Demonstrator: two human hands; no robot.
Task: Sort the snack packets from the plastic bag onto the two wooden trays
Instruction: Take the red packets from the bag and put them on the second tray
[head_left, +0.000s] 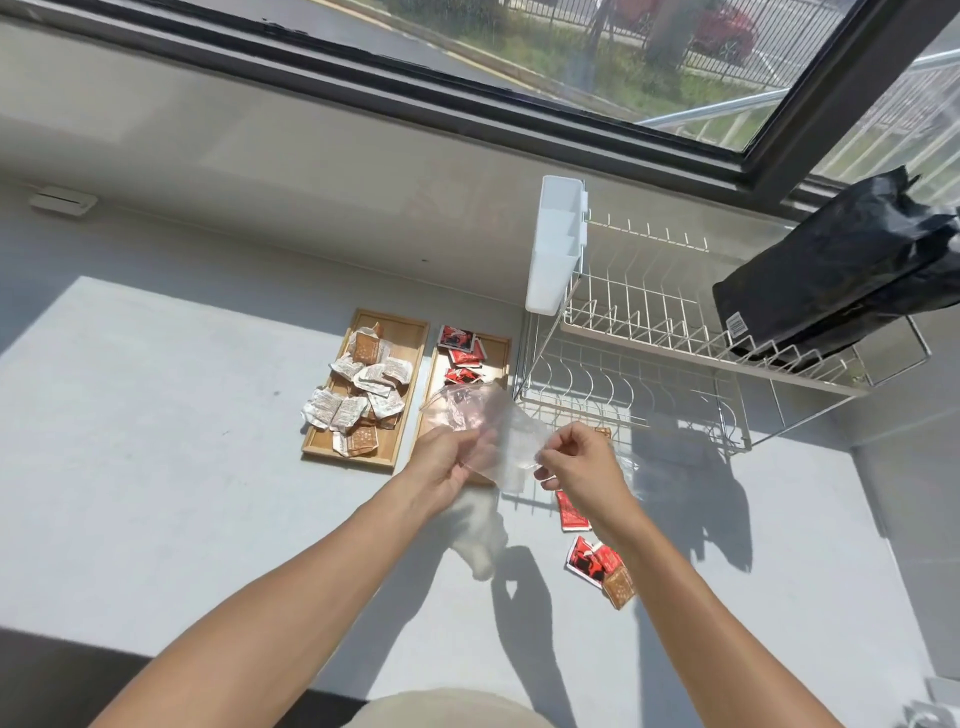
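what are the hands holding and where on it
Both hold the clear plastic bag: left hand grips its left side, right hand pinches its right edge.

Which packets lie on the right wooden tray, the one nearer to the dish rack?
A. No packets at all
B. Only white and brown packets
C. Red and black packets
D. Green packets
C: the right wooden tray holds red and black packets, while the white and brown packets are heaped on the left wooden tray.
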